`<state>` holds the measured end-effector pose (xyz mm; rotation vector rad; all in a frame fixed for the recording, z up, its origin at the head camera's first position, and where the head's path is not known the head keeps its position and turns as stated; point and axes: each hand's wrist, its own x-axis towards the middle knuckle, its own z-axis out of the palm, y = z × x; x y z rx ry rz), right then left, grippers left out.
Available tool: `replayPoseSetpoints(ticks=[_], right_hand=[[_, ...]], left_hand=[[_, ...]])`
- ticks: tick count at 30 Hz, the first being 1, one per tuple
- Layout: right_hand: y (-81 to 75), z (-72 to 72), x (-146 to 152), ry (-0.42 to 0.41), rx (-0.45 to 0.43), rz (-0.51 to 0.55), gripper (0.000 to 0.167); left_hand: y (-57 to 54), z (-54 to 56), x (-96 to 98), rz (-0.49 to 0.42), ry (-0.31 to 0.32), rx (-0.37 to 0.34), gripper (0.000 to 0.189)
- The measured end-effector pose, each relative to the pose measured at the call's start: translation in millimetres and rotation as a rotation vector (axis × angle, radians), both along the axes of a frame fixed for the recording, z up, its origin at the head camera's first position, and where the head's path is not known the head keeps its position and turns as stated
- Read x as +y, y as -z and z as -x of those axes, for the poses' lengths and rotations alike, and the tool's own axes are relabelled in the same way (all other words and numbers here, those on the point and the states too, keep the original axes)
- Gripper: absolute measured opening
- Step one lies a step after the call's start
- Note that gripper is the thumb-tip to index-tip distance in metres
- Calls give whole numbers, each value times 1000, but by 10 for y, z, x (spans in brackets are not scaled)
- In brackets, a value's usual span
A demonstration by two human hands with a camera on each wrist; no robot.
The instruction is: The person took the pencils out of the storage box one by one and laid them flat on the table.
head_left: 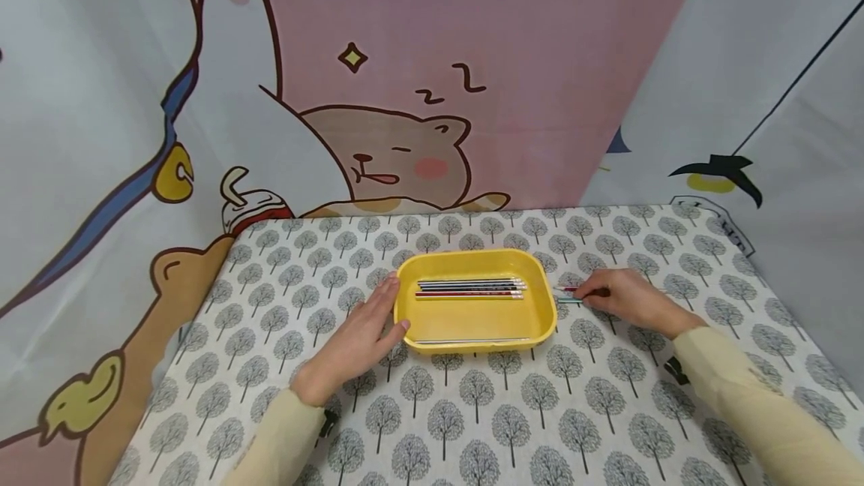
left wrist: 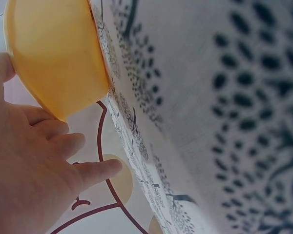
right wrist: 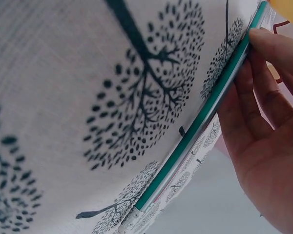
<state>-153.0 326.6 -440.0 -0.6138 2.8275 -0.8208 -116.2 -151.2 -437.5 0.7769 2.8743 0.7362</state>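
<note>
Tree-printed and white, our bench (head_left: 486,433) carries a yellow rectangular plastic tray (head_left: 472,319) holding dark and red pencils (head_left: 470,293). Our left hand (head_left: 361,334), uncurled, rests against its left end; our right hand (head_left: 626,298) pinches a slim green pencil (right wrist: 201,117) beside the other.

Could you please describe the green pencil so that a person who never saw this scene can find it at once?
On the tree-patterned cloth, find the yellow tray. Just past its right end is the right hand, which holds the green pencil. The pencil's green and silver sides set it apart from the reddish pencil beside it.
</note>
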Motion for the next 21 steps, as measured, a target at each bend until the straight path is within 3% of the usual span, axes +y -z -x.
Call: replayPoseSetpoints(ticks=[21], right_hand=[[-11,0,-34,17,2,-71,18]], left_hand=[[-29,5,22,6,-3,-13,77]])
